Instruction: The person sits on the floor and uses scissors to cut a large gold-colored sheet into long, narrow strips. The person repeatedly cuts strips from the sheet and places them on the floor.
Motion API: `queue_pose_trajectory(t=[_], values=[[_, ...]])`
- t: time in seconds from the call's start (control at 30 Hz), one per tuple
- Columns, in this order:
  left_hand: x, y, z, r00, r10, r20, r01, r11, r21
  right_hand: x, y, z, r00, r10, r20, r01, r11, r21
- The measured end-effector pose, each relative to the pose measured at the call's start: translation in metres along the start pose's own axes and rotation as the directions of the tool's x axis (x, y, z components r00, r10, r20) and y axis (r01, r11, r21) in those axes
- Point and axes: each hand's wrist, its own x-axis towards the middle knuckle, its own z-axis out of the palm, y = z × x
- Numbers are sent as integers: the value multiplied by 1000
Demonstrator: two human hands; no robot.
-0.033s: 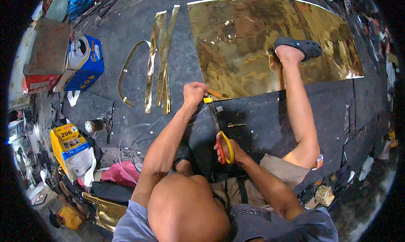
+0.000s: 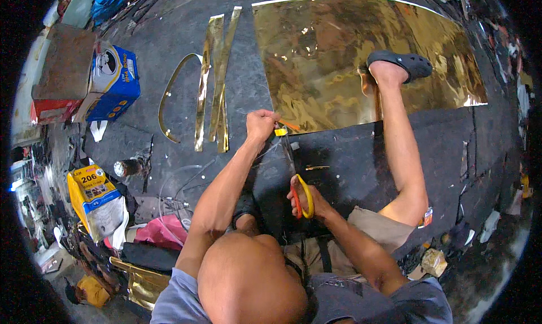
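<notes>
My right hand (image 2: 309, 199) is closed round the red and yellow handles of a pair of scissors (image 2: 289, 157), whose blades point away from me. Near their tips is a small yellow piece (image 2: 280, 132). My left hand (image 2: 261, 124) is pinched shut just beyond the tips, by the near left corner of a shiny gold sheet (image 2: 322, 58). A thin orange thing (image 2: 290, 125) sticks out to the right of its fingers; what they hold is too small to name. My right foot, in a dark clog (image 2: 401, 65), rests on the sheet.
Several narrow gold strips (image 2: 208, 81) and a curved one (image 2: 167, 101) lie left of the sheet. Further left stand a blue and white box (image 2: 121, 75) and a yellow bag (image 2: 90, 183). A small jar (image 2: 129, 167) lies between them and my left arm. My bent left knee (image 2: 248, 279) is close in front.
The small yellow piece by the scissor tips has shifted slightly up and to the right. Otherwise my hands, the scissors and the sheet look almost the same.
</notes>
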Motion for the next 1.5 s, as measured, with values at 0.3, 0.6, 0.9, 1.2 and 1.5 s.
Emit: queue_pose_trajectory(t=[0.3, 0.6, 0.9, 1.2, 1.5], values=[[-5, 13, 6, 999, -23, -22, 25, 997, 69, 23, -29, -10, 989, -64, -135, 58, 997, -46], [-25, -33, 13, 987, 145, 73, -151, 984, 92, 29, -36, -4, 980, -137, -146, 119, 985, -125], [-34, -25, 8, 991, 98, 95, -99, 995, 7, 30, -43, 3, 956, -229, -182, 183, 953, -241], [-37, -6, 5, 982, -39, 186, 70, 984, -164, 24, -70, 6, 967, -165, -194, 127, 973, -194], [-38, 3, 1, 974, -20, 224, 54, 988, -143, 28, -82, 9, 954, -188, -233, 128, 959, -252]])
